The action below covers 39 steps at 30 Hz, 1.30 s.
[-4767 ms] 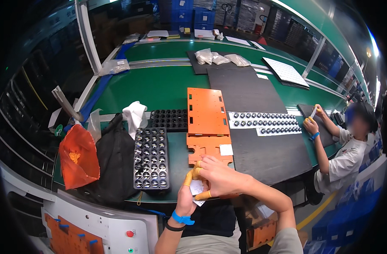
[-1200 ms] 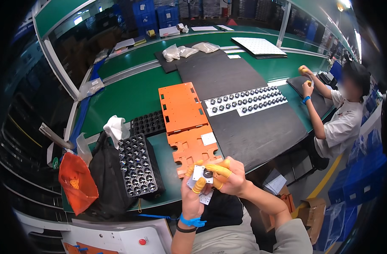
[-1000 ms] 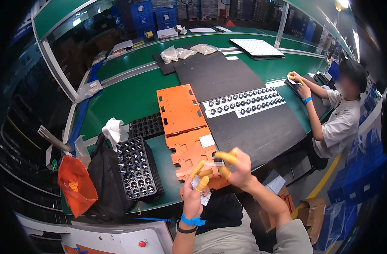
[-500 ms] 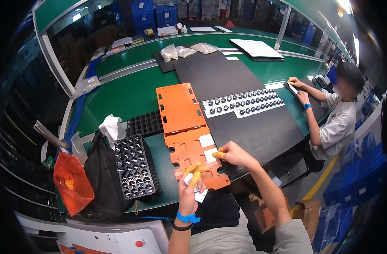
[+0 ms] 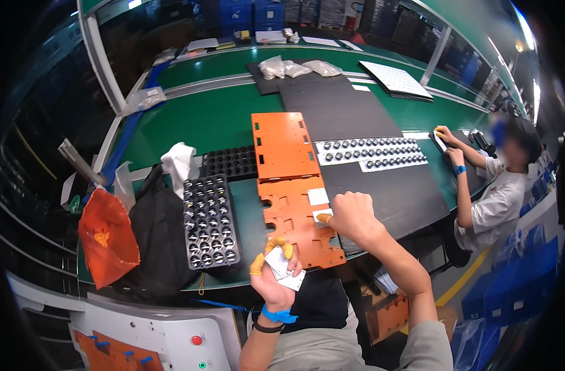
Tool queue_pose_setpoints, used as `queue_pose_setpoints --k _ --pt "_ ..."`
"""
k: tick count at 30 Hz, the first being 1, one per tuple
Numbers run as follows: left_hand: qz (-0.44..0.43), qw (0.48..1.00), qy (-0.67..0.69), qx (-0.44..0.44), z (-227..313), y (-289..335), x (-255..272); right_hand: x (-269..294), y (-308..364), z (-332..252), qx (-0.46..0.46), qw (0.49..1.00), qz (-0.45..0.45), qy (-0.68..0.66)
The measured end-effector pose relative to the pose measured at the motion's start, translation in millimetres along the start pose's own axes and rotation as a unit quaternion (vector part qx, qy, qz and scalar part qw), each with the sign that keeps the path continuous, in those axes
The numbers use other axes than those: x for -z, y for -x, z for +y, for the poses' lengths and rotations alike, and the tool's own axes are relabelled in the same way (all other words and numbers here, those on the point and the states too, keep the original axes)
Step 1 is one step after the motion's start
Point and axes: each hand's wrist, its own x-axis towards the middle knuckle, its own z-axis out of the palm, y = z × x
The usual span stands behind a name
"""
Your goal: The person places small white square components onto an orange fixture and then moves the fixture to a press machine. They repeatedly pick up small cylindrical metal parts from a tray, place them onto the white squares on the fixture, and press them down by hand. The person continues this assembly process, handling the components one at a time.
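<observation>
My left hand (image 5: 271, 278), with orange finger cots and a blue wristband, holds a small stack of white label sheets (image 5: 282, 269) just below the near edge of the bench. My right hand (image 5: 350, 216) is curled, its fingertip pressing a small white sticker (image 5: 323, 217) onto the near orange plate (image 5: 298, 222). Another white sticker (image 5: 318, 196) sits on that plate further up. A second orange plate (image 5: 283, 144) lies beyond it.
A black tray of round parts (image 5: 209, 221) lies left of the plates, with a black bag (image 5: 155, 238) and an orange bag (image 5: 107, 238) beside it. Black mats (image 5: 381, 191) hold rows of round parts (image 5: 369, 153). A co-worker (image 5: 493, 191) sits at the right.
My hands were together in front of me holding the sheets; my right hand has since reached forward onto the near orange plate, while my left stayed low with the sheets.
</observation>
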Motion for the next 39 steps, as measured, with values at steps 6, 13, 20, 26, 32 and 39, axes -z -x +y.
queue_pose_setpoints --k 6,13,20,26,32,39 --pt "0.043 0.998 -0.031 0.028 12.5 7.8 -2.6 17.7 1.0 -75.4 0.187 0.953 0.2 -0.131" --pt "0.063 0.995 -0.057 0.048 16.4 14.0 20.2 21.6 -22.1 -166.0 0.356 0.878 0.204 -0.248" --pt "0.022 0.994 -0.082 0.068 29.1 27.3 39.1 4.8 -38.6 -215.4 0.355 0.894 0.218 -0.164" --pt "0.03 0.973 -0.228 0.03 30.8 29.8 20.5 8.4 -34.9 -211.3 0.355 0.887 0.226 -0.188" --pt "-0.019 0.966 -0.242 0.088 35.1 28.1 15.6 31.6 -4.8 -156.6 0.309 0.832 0.272 -0.371" --pt "-0.062 0.978 -0.134 0.146 38.3 29.5 18.9 18.6 53.0 -77.9 0.254 0.79 0.201 -0.521"
